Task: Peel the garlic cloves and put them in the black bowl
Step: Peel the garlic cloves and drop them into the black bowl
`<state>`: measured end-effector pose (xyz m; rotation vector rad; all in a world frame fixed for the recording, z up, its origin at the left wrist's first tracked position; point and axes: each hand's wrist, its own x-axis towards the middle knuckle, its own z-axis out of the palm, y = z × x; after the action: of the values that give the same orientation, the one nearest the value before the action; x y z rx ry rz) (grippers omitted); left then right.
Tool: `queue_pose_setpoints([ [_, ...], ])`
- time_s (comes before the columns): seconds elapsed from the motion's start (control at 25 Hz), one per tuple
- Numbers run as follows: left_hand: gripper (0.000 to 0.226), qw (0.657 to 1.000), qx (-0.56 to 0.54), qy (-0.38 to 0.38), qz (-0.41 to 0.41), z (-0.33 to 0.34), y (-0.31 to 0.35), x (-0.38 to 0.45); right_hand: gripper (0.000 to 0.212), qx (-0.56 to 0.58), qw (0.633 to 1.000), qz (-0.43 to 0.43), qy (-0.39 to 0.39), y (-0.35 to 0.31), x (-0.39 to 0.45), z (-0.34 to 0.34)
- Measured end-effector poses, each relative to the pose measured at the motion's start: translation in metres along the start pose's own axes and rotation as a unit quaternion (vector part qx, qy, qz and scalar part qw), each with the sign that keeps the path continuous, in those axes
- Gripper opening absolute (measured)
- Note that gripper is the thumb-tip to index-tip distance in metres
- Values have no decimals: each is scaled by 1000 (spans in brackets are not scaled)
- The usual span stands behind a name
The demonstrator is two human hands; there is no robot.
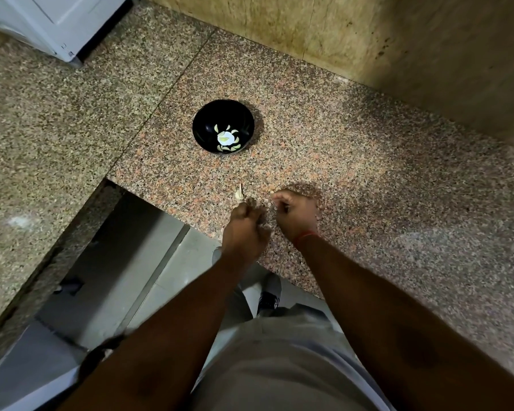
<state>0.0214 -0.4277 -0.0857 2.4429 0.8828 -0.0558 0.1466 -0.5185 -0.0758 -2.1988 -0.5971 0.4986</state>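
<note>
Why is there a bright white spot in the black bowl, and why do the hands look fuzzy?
Head view: the white spot is glare from a light above, on the black bowl's glossy bottom; the left hand and right hand are slightly blurred; their shadow falls on the counter beyond them.

You find no text, label, brand, number or sign that can be read anywhere around the black bowl (223, 126), neither on it, on the speckled granite counter (353, 149) under it, nor on the white appliance (57, 22) far to its upper left.
</note>
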Motion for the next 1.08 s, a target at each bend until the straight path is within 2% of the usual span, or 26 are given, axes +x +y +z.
queue_pose_setpoints([
  [0.08, 37, 1000, -1, 10, 17, 3, 0, -4, 44, -84, 990, -75, -82, -3, 5, -3],
  [0.2, 22, 997, -60, 48, 2, 1, -9, -10, 65, -178, 961, -127, -167, -9, 18, -1],
  [0.32, 22, 997, -42, 66, -4, -4, -22, -13, 72, -229, 936, -170, -205, -16, 20, -2],
  [0.48, 19, 994, -70, 88, 5, -10, -28, -16, 71, -224, 919, -220, -238, -7, 1, 0],
  [0.68, 30, 995, -54, 81, 0, -7, -24, -14, 68, -180, 946, -181, -199, 6, 4, -8],
  [0.84, 34, 998, -39, 59, 3, -3, -13, -7, 70, -228, 920, -231, -219, 0, 8, -11],
  [1.08, 11, 996, -63, 68, 18, -2, -15, -6, 46, -180, 933, -233, -208, 14, -14, -11],
])
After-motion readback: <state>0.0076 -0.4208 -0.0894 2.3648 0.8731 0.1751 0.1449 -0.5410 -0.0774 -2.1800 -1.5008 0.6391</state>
